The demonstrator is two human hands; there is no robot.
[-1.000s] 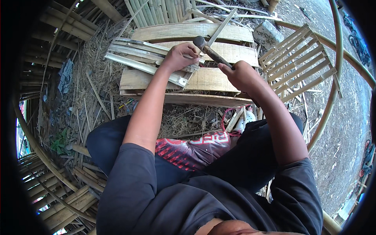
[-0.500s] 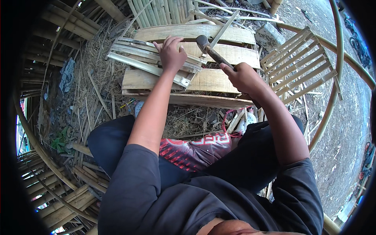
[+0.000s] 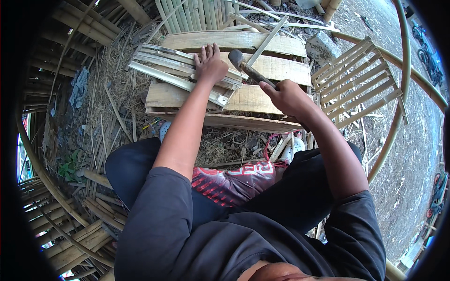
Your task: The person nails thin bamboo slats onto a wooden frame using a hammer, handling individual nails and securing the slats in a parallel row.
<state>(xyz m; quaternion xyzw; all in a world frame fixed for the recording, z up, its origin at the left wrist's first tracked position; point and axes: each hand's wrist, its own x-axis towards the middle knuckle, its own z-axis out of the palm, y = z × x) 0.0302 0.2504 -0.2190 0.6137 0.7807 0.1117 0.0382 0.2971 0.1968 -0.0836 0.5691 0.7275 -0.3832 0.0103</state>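
Note:
A frame of narrow bamboo slats [image 3: 164, 70] lies slantwise on a low bench of pale planks [image 3: 272, 68]. My left hand [image 3: 210, 65] rests on the right part of this frame, palm down with the fingers stretched out. In my right hand [image 3: 289, 97] is the wooden handle of a hammer [image 3: 251, 70]. Its dark metal head hangs over the planks, just right of the frame's end and apart from my left hand. A loose slat [image 3: 268, 41] lies aslant on the bench behind the hammer head.
Another slatted bamboo panel [image 3: 358, 82] stands to the right of the bench. A concrete block [image 3: 322, 48] sits at the far right corner. Long bent bamboo poles [image 3: 407, 51] arch over the right side. Split bamboo and straw litter the ground around the bench.
My left hand has moved slightly right and flattened onto the slat frame. The hammer head has shifted a little left and lower, toward the frame's end.

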